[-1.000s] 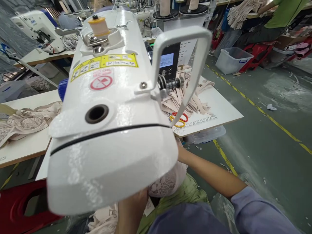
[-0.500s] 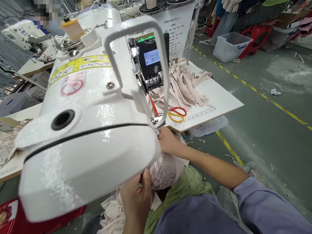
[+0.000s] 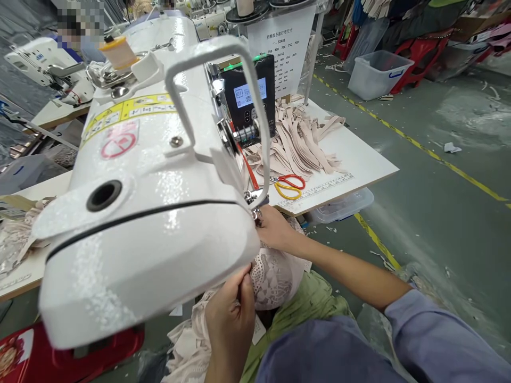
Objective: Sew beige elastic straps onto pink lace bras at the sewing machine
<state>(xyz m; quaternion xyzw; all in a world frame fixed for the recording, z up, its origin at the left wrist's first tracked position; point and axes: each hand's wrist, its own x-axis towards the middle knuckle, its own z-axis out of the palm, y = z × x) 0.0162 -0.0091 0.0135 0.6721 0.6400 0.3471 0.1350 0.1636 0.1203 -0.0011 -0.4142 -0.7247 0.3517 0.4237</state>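
A big white sewing machine (image 3: 151,175) fills the middle and hides the needle area. My left hand (image 3: 231,314) is low in the centre, fingers pinched on the edge of a pale pink lace garment (image 3: 275,276) that bulges out under the machine head. My right hand (image 3: 273,229) reaches in beneath the head's right end, next to the metal thread guide, resting on the same lace; its fingers are hidden behind the machine. A black control panel (image 3: 249,101) with a lit screen sits on the machine's right side.
Red and yellow scissors (image 3: 289,186) lie on the white table (image 3: 359,165) beside a pile of beige straps (image 3: 303,138). More lace lies at the left (image 3: 16,239). A clear bin (image 3: 377,74) stands on the green floor. A red stool (image 3: 59,356) is lower left.
The view swung left, so the machine head shifted and both hands came into sight. My left hand slid slightly right and up along the lace edge.
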